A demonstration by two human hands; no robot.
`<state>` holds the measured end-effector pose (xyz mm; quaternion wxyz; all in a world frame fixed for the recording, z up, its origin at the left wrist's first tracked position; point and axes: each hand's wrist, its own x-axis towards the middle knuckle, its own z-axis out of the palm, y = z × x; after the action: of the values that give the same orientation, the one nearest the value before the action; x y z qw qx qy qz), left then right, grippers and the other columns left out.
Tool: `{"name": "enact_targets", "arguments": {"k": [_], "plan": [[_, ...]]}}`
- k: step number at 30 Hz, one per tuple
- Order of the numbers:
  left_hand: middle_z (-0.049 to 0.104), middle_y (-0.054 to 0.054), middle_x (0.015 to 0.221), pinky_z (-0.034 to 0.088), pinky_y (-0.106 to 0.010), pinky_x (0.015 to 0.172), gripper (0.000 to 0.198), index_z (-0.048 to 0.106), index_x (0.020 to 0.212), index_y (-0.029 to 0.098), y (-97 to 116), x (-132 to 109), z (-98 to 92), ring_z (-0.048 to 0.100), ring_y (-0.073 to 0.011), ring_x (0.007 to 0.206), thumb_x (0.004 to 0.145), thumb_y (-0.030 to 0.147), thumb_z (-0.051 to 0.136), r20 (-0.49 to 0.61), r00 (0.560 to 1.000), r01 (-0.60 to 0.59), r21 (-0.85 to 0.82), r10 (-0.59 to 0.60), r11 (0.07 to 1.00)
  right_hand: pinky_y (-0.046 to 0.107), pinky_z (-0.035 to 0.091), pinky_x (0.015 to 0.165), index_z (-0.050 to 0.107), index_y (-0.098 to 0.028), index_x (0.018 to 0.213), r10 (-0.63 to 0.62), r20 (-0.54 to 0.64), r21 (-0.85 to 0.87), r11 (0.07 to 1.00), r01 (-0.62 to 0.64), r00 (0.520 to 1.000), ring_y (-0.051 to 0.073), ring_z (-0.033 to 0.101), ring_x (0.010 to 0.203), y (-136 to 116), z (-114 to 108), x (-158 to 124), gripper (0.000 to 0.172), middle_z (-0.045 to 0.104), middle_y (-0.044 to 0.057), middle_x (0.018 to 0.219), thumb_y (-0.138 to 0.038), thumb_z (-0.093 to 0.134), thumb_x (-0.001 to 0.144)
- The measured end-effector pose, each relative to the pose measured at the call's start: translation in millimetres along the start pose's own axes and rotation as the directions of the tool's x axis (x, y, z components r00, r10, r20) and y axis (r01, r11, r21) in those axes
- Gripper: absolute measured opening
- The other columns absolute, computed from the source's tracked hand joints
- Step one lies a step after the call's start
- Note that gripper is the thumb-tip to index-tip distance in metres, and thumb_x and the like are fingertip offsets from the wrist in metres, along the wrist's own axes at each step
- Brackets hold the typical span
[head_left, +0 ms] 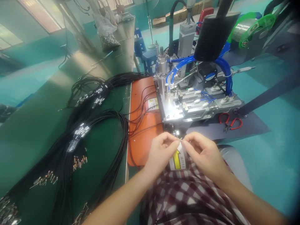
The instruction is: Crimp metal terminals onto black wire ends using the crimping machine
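My left hand (161, 150) is closed in a pinch, thumb against forefinger, in front of the machine's near edge. Facing it, my right hand (203, 150) pinches at the same spot, the fingertips of both almost meeting. A thin, pale, wire-like piece (180, 139) shows between them; its full shape is hidden by the fingers. Just behind the fingertips is the lit front of a bench machine (173, 114) with metal slides and blue air hoses. Below the hands hangs a white label with a yellow arrow (177, 161).
Black cable bundles (93, 120) with bare ends lie on the green table (30, 137) at left. Several cables cross the orange board (142, 147). Red-handled pliers (228, 122) rest right of the machine. A green solder-like spool (250, 29) is mounted upper right. A bag of small parts (108, 39) stands behind.
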<state>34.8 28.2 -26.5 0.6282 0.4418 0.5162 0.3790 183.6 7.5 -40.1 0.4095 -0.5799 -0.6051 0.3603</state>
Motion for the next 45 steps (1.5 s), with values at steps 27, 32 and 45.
{"name": "enact_targets", "arguments": {"k": [27,32,45], "plan": [[0.065,-0.011,0.069,0.044,-0.023,0.061,0.037,0.066,0.069,0.012,25.5,-77.7,-50.3,0.055,-0.0134,0.064,0.090,0.041,0.053,0.709,0.702,-0.319,0.236,0.062,0.918,0.034,0.056,0.058,0.065,-0.014,0.103,-0.424,0.839,-0.083,0.520,0.850,0.341,0.023,0.069,0.076,-91.0,169.7,41.2,0.033,0.066,0.013,0.102,-0.039,0.069,0.083],[0.065,-0.012,0.070,0.044,-0.024,0.061,0.032,0.067,0.070,0.012,24.4,-69.7,-48.5,0.055,-0.0141,0.064,0.087,0.039,0.058,0.715,0.695,-0.322,0.217,0.075,0.922,0.032,0.054,0.058,0.062,-0.014,0.102,-0.390,0.812,-0.196,0.517,0.833,0.433,0.023,0.068,0.075,-75.9,147.2,46.7,0.030,0.063,0.014,0.098,-0.040,0.063,0.087],[0.063,-0.007,0.069,0.045,-0.022,0.058,0.021,0.070,0.073,0.013,21.1,-55.7,-38.1,0.056,-0.0131,0.065,0.081,0.032,0.065,0.698,0.715,-0.271,0.238,0.030,0.933,0.030,0.051,0.051,0.057,-0.015,0.109,-0.402,0.817,-0.202,0.471,0.859,0.413,0.019,0.068,0.068,-73.9,118.9,60.0,0.037,0.060,0.009,0.105,-0.041,0.066,0.085]]}}
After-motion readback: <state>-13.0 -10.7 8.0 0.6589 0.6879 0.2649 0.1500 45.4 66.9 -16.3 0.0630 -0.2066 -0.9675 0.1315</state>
